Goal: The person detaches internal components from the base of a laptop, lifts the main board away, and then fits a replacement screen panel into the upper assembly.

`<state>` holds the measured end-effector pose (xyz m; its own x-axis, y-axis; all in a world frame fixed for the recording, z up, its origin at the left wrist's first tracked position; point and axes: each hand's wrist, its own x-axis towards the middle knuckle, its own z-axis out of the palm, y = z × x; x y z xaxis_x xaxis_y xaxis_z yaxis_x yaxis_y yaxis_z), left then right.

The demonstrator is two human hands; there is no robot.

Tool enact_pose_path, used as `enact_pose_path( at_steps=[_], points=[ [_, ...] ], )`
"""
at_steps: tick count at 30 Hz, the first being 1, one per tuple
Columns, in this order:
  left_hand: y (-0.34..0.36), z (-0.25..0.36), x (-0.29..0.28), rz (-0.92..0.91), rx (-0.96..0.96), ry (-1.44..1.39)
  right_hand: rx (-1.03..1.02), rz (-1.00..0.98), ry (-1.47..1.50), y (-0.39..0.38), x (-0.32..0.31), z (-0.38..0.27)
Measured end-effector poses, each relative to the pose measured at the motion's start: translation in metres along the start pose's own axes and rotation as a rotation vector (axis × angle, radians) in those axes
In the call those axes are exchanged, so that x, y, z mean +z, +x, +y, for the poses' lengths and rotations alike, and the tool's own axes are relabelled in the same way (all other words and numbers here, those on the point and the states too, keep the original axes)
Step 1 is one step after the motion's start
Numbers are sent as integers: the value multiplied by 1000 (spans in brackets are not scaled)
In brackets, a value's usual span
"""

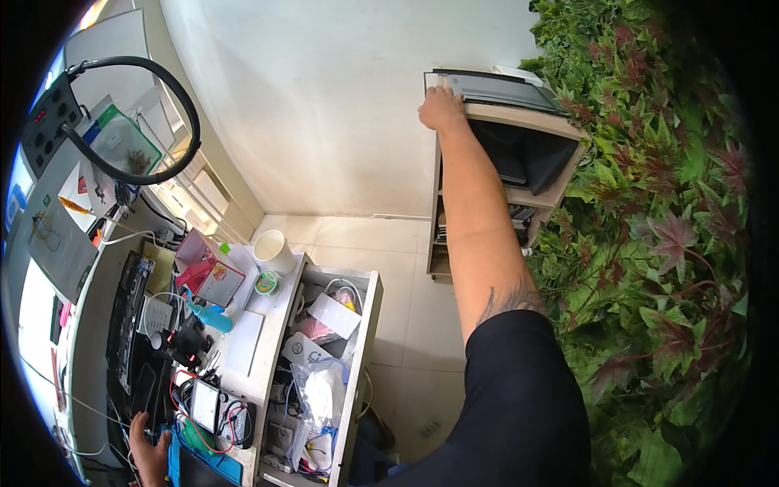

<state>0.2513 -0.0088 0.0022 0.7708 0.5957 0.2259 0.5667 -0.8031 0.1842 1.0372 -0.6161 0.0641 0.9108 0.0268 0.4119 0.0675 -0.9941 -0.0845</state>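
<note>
Got left hand (148, 453) near 8 o'clock, loosely spread, seemingly empty, by the cluttered desk (280, 307), maybe for balance. Gotta dodge the pulled-out drawer (369, 312) at 7. Got right hand (442, 109) near 1, over the end of the flat grey device (503, 92) atop the shelf (531, 120), probably steadying it; can't tell how firmly. Mind the leaves (673, 243) at 3.

You wear a short black sleeve (523, 394) on your right arm (484, 215), plain cloth, with a curved hem. Just beside the hem you bear a tattoo (505, 302) of dark, slender, pointed strokes; its full design cannot be made out. Your left hand (149, 451) and right hand (442, 109) are bare.
</note>
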Motion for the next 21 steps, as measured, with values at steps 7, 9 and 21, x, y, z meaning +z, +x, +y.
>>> enact_pose_path(
  at_steps=[7,9,21],
  points=[
    [-11,-16,7,-44,-56,-180,-141,194,-28,-10,-1,-4],
    [-11,-23,10,-24,-51,-217,-173,256,-74,-13,0,-3],
    [-3,-29,12,-72,41,-243,-458,596,94,-32,-18,9]
  ],
)
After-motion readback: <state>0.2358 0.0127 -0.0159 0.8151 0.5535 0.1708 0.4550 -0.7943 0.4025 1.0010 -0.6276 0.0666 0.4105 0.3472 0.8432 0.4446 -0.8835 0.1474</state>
